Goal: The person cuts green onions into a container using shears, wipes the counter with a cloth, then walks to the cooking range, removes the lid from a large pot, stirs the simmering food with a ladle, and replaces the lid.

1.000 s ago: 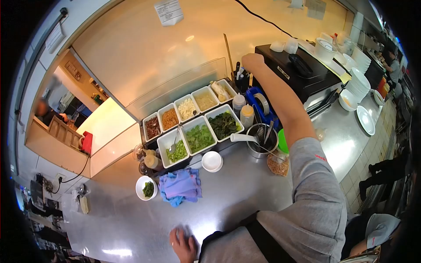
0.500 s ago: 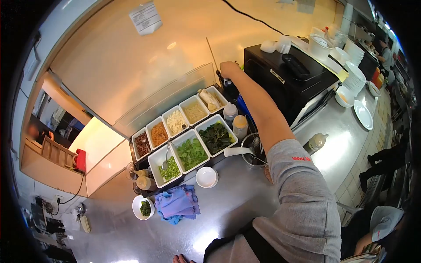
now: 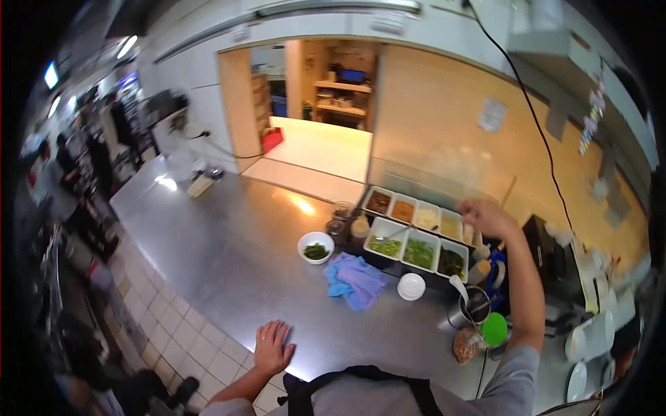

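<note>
My left hand (image 3: 274, 347) lies with its fingers spread on the near edge of the steel counter (image 3: 239, 277), holding nothing. Above the back right of the food containers, my right hand (image 3: 489, 218) is raised, its fingers apart and loosely bent; it is slightly blurred and nothing shows in it. Near it are a pale-filled container (image 3: 451, 225) and a container of dark leaves (image 3: 451, 263). Green herbs (image 3: 419, 254) and chopped greens (image 3: 383, 245) fill the containers to the left. A white bowl of dark greens (image 3: 316, 248) stands beside a blue-purple cloth (image 3: 355, 281).
Small white bowls (image 3: 411, 286) sit in front of the containers. A metal pot (image 3: 463, 312) with a white-handled utensil stands right, beside a green lid (image 3: 494, 329) and a bag of brown bits (image 3: 465, 345). A black appliance (image 3: 548, 253) is farther right. People (image 3: 59, 180) stand far left.
The view has swung left. My right hand has left the dark-handled items by the black appliance and moved left toward the containers. My left hand has come fully into view.
</note>
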Available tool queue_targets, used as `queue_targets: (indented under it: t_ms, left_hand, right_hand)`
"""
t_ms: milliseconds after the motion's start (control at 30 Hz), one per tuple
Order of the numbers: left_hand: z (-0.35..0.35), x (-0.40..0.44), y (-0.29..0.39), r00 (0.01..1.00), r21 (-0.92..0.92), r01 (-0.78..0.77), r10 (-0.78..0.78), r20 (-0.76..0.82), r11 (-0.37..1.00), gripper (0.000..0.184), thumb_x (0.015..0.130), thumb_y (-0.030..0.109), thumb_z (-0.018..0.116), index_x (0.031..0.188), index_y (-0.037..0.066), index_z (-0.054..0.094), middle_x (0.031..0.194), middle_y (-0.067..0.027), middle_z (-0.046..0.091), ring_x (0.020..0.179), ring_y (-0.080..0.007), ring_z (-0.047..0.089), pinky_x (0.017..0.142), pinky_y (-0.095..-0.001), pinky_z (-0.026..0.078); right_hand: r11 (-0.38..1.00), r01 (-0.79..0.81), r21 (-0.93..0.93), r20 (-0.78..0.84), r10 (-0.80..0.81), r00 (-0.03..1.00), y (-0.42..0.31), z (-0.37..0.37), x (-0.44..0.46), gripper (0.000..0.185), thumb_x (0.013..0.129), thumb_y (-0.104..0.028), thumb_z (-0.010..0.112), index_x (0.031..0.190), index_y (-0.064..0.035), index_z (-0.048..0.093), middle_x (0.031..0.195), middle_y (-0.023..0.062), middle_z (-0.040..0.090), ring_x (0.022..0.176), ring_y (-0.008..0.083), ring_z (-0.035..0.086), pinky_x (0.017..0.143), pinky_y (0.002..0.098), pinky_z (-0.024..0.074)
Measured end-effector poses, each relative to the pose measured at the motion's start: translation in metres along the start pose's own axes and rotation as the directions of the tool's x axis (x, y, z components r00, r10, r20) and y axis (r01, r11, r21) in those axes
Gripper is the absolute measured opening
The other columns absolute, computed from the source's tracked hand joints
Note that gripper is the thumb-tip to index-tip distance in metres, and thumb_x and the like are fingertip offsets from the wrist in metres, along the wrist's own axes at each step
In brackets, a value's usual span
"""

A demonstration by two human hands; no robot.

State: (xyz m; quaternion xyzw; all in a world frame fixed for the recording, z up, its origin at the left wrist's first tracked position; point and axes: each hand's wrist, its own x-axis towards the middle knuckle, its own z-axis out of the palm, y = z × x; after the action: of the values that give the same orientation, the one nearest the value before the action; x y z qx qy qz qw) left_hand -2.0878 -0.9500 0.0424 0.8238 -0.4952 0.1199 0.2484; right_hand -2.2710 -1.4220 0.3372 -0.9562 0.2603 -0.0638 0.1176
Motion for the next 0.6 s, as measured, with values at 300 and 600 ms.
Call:
queue_targets:
  t_ms: [300,600]
  left_hand:
    - [0.003,-0.02,-0.018,0.996,-0.069,-0.03,0.024,-0.084,0.997,0.038,0.077,0.027,0.062,0.108,0.007,0.054,0.118,-0.0141,0.048,0.113,-0.0302,0.045,0.095,-0.0487,0.032]
    - [-0.009,-0.055,-0.053,0.985,-0.637,0.04,-0.136,-0.102,0.77,0.03,0.084,0.024,0.057,0.108,0.005,0.058,0.112,-0.0143,0.056,0.107,-0.0306,0.05,0.092,-0.0372,0.04]
  right_hand:
    - [0.858,0.387,0.337,0.477,-0.51,0.716,-0.166,0.163,-0.111,0.035,0.087,-0.028,0.059,0.118,-0.0124,0.056,0.1,0.0072,0.064,0.089,0.0209,0.061,0.078,0.0322,0.0476]
    - [0.363,-0.376,0.853,0.522,-0.622,0.584,-0.338,0.338,-0.164,0.031,0.093,-0.022,0.052,0.118,-0.005,0.057,0.099,0.0036,0.064,0.092,0.0082,0.055,0.082,0.0248,0.0433]
